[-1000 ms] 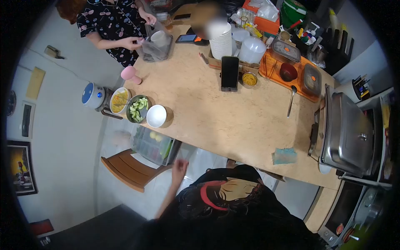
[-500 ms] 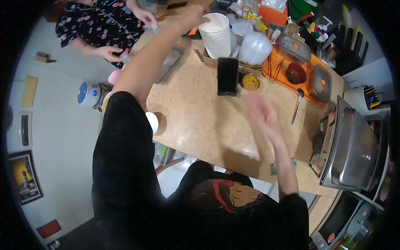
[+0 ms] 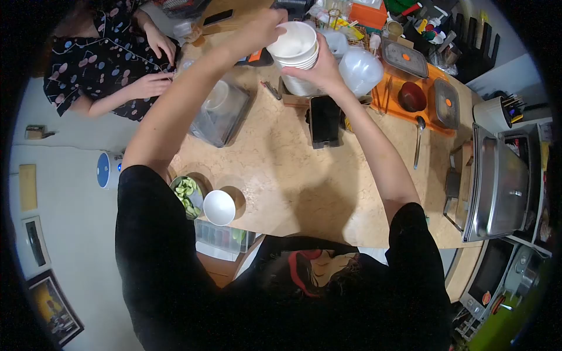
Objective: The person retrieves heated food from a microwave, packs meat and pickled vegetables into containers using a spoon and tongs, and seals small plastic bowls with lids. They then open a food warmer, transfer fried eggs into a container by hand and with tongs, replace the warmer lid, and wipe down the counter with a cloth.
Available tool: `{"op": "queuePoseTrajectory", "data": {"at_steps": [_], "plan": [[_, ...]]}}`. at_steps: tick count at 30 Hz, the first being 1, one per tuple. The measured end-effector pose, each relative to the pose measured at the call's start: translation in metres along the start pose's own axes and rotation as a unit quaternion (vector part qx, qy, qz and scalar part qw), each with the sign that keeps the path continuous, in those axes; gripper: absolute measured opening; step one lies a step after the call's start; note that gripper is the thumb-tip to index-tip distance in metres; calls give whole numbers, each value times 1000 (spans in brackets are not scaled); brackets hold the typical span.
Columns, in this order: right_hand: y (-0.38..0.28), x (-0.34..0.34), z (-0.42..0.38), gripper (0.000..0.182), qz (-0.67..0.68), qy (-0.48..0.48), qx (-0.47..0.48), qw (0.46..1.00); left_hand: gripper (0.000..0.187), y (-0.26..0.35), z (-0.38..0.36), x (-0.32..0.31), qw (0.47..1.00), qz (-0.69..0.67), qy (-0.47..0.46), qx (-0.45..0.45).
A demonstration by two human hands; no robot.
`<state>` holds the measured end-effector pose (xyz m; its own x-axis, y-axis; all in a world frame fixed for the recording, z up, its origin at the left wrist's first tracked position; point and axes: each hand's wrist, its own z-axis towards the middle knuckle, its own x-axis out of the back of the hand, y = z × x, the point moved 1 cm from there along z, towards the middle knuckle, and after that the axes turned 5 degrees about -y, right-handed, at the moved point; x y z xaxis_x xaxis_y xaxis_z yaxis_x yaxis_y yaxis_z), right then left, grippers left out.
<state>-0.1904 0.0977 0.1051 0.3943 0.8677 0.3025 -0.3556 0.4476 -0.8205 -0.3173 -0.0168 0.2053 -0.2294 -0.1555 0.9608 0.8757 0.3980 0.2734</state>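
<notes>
A stack of white paper bowls (image 3: pixel 295 40) stands at the back of the table. My left hand (image 3: pixel 266 30) is closed at the left rim of the upper bowls, though its fingertips are partly hidden. Wrapped around the right side of the stack is my right hand (image 3: pixel 322 69), thumb across the front. The lower bowls (image 3: pixel 301 86) show beneath that hand. Just in front, a phone (image 3: pixel 325 120) stands propped upright. Close to my body, a single white bowl (image 3: pixel 219 207) sits beside a bowl of sliced cucumber (image 3: pixel 187 196).
A clear plastic container (image 3: pixel 225 120) lies left of centre. On the right are an orange tray (image 3: pixel 430 117) with lidded boxes, a spoon (image 3: pixel 419 140) and a large metal chafing dish (image 3: pixel 497 181). Another person's hands (image 3: pixel 155 85) are at the far left.
My right hand has gone from above the table to the bowl stack and now grips it. My left hand stays at the rim. The view has shifted, revealing the cucumber bowl.
</notes>
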Motion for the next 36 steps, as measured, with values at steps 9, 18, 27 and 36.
{"op": "queuePoseTrajectory", "data": {"at_steps": [9,18,27,36], "plan": [[-52,16,-63,109,-134,130,-36,982,52,0,-49,43,923,-355,79,-124],[-220,363,-291,31,-598,251,-65,758,33,188,-220,-213,818,-536,-162,131],[-136,627,-352,41,-634,-14,-88,768,29,309,-203,-316,872,-402,-38,276],[-113,649,-338,44,-475,-66,-161,862,32,358,-216,-318,834,-439,69,326]]}}
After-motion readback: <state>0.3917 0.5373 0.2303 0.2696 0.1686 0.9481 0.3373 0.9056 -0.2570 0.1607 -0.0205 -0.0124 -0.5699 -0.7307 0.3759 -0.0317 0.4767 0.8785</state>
